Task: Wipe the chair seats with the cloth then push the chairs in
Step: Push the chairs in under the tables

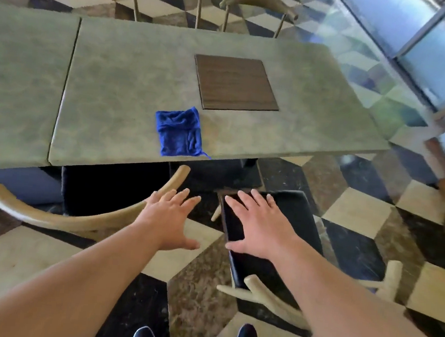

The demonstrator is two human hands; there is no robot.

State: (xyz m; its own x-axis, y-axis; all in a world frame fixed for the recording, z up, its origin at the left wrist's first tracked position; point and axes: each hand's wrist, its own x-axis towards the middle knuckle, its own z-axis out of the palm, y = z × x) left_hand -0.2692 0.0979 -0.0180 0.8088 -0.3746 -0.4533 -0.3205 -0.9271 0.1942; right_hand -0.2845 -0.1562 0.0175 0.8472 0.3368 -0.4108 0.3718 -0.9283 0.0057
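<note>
- My left hand (169, 217), spread and empty, overlaps a curved pale wooden chair back (48, 219).
- My right hand (259, 226), also spread and empty, is over a black padded seat (300, 222).
- The folded blue cloth (178, 133) lies beyond my fingertips.

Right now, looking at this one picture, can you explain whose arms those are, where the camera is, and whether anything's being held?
No machine here: the camera sits on a person's head, looking forward and down, so the bare arms are their own. The left hand and right hand are spread open, holding nothing. The right hand is over a pulled-out chair's black seat; the left hand is by another chair's curved back. On the table lie a folded blue cloth, near its front edge, and a brown square panel.
</note>
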